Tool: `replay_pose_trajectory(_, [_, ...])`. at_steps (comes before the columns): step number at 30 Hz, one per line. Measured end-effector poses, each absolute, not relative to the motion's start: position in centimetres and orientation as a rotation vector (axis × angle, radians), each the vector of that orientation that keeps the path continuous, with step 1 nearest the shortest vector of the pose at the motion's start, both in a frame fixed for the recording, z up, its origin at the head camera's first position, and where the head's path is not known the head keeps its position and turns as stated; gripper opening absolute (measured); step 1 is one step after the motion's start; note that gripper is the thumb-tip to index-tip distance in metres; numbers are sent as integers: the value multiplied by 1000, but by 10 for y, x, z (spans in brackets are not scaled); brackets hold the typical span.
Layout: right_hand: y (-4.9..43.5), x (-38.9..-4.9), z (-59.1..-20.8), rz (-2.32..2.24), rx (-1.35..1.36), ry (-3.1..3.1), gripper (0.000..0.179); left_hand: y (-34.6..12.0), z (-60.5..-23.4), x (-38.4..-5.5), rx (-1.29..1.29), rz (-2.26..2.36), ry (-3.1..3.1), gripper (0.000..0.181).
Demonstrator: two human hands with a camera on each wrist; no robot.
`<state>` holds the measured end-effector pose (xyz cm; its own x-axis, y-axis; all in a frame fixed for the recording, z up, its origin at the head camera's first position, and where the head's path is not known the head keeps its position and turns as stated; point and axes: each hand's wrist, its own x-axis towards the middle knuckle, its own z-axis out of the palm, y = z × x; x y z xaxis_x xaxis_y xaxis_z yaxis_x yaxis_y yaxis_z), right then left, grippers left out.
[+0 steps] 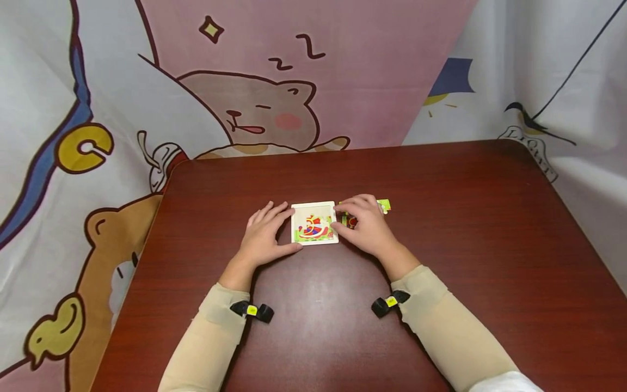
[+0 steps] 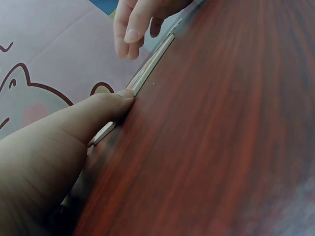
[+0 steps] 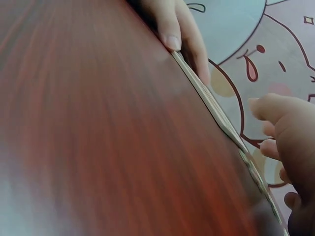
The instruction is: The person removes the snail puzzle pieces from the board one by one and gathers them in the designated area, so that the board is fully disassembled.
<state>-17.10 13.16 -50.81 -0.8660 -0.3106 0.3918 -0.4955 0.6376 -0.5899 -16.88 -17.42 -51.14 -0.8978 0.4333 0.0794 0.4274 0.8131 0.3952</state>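
Note:
A small square puzzle tray (image 1: 315, 206) with a pale wooden rim lies on the table, with brightly coloured picture pieces in its lower part and bare wood above. My left hand (image 1: 264, 234) rests at its left side, fingers spread, the thumb on the near edge at the corner and the index finger by the left rim. Over the right rim hovers my right hand (image 1: 367, 226), its fingers loosely bent, thumb and index apart with nothing visible between them. Loose puzzle pieces (image 1: 386, 205) lie beside the tray, partly hidden under the right hand.
The dark red wooden table (image 1: 465, 218) extends around the tray on all sides. Behind it hangs a cartoon-printed curtain (image 1: 372, 71). Each forearm wears a black wrist strap with a camera.

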Motion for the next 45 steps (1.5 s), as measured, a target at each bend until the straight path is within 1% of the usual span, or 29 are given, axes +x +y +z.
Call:
replay_pose_trajectory(10, [97,-170,-506,880,684,-2778,43,-171,-511,-169,737,651,2977,95])
replay_pose_trajectory(16, [84,-169,-506,757,683,-2851,47,-171,-512,-169,731,651,2974,94])
replay_pose_trajectory(27, [79,-169,-505,693,696,-2900,49,-173,-511,-168,709,655,2969,94])
replay_pose_trajectory(45, [76,-173,-501,798,629,-2955,48,-174,-513,-169,714,646,2984,95])
